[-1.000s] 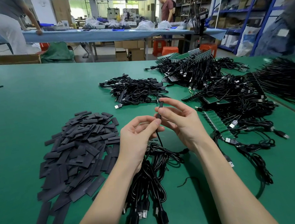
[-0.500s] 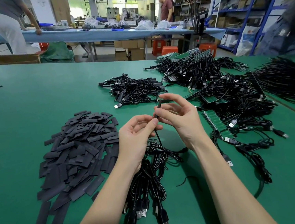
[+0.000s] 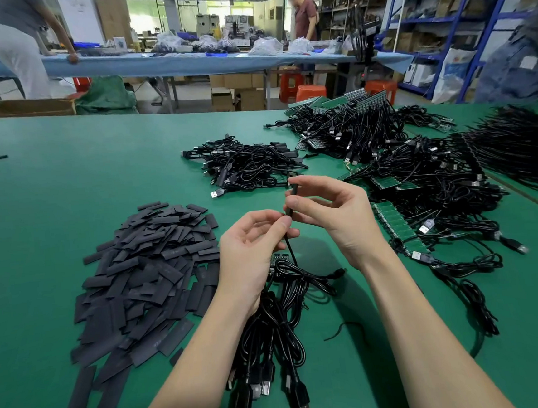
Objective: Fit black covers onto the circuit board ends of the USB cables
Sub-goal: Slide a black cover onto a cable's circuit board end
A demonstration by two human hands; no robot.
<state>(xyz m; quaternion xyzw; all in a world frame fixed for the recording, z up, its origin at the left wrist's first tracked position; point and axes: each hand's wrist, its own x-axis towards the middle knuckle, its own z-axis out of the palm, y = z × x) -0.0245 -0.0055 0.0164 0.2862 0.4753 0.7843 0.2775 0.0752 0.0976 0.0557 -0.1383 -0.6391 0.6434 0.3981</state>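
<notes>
- The right hand [image 3: 334, 217] pinches a black cover [image 3: 293, 198] upright above the green surface [image 3: 64, 189]; the left hand [image 3: 252, 247] pinches the cable [image 3: 289, 250] just below that cover
- Open surface lies left of and beyond the cover, out to the far edge
- Under the cover a bundle of USB cables [image 3: 272, 327] lies between the forearms, plugs towards the person
- Left of the cover sits a heap of loose covers [image 3: 143, 273]; right of it, tangled cables with green circuit boards [image 3: 399, 225] crowd that side; beyond it, a smaller cable pile [image 3: 248, 166]
- Against half a second ago, both hands hold the same grips and have barely shifted
</notes>
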